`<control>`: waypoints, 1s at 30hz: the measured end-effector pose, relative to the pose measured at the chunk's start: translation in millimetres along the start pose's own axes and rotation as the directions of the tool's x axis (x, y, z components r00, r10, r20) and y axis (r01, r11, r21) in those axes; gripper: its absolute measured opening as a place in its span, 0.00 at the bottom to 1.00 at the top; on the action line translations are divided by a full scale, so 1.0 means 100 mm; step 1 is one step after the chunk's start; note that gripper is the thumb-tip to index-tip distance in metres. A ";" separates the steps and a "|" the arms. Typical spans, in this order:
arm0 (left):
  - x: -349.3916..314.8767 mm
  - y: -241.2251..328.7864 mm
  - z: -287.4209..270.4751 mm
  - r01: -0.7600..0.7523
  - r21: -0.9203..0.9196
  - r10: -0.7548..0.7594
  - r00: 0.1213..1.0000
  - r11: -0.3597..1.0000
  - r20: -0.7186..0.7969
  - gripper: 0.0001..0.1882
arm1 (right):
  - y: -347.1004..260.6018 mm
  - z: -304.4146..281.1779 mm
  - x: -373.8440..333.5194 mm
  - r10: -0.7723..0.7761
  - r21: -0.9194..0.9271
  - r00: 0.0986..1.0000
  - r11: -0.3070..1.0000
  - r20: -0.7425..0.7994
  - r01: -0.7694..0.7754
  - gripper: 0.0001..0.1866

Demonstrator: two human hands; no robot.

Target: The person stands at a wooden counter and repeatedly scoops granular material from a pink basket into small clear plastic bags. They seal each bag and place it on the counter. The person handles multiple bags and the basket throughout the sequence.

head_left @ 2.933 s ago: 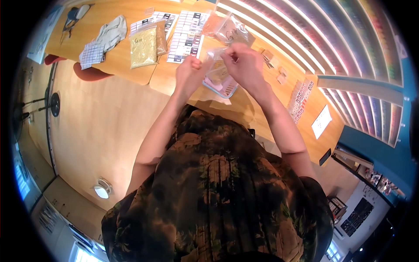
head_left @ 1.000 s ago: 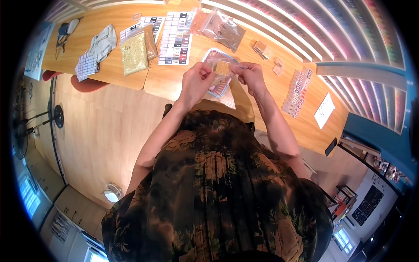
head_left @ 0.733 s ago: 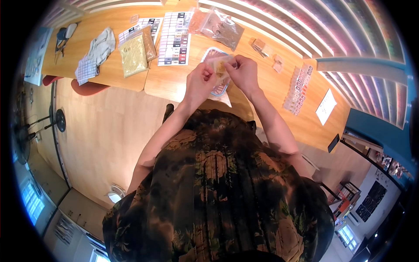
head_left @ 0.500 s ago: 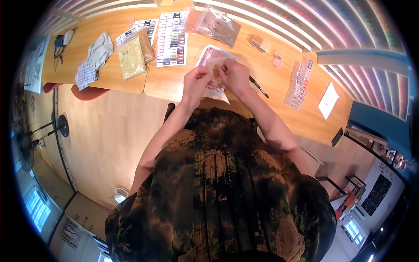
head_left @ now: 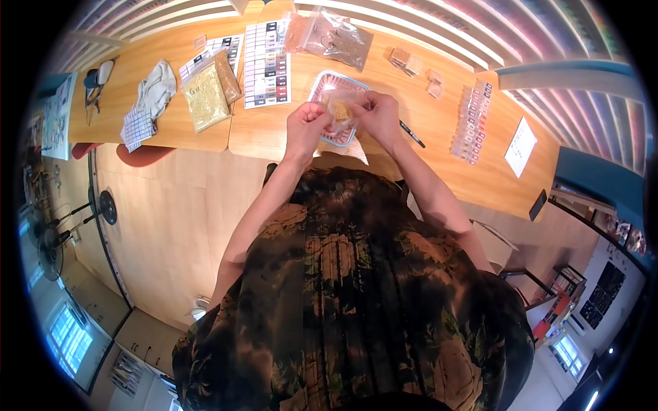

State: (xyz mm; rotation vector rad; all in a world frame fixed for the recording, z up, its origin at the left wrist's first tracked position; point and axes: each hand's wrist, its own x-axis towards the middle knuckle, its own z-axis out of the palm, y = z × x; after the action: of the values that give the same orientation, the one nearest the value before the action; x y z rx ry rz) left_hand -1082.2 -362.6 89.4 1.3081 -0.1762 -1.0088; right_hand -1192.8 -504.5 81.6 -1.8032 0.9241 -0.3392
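Between my two hands, above a blue-rimmed tray, is a small clear plastic bag (head_left: 340, 113) with yellow bits inside. My left hand (head_left: 306, 129) pinches one side of it with the fingertips. On the other side, my right hand (head_left: 377, 116) is closed at the bag's edge, its fingers curled. The tray (head_left: 319, 83) lies under the hands at the table's front edge, and its contents are mostly hidden. A pale sheet of paper (head_left: 356, 152) sticks out beneath the tray. Beside my right wrist rests a black pen (head_left: 412, 134).
Left on the table (head_left: 267, 130) are large bags of yellow (head_left: 205, 99) and brown grains, a colour chart (head_left: 267, 65) and a grey cloth (head_left: 157, 89). A bag of brown material (head_left: 339, 40) lies behind the tray. Rightward are small clear boxes (head_left: 406, 60), sample strips (head_left: 471, 123) and white paper (head_left: 520, 147).
My hands have drawn slightly apart, and the small bag with the yellow bits shows more openly between them. The whole view has shifted a little.
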 end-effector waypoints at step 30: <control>-0.16 0.48 0.12 -0.498 0.637 0.500 0.843 0.589 0.196 0.27 | -0.61 -0.39 -0.12 0.079 0.483 0.978 0.860 0.193 -0.164 0.09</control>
State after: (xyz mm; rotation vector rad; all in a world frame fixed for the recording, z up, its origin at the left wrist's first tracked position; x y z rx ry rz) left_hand -1074.2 -363.4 140.7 1.7695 -0.9382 -0.4358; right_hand -1198.6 -511.9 154.7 -1.2689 0.7442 -0.3064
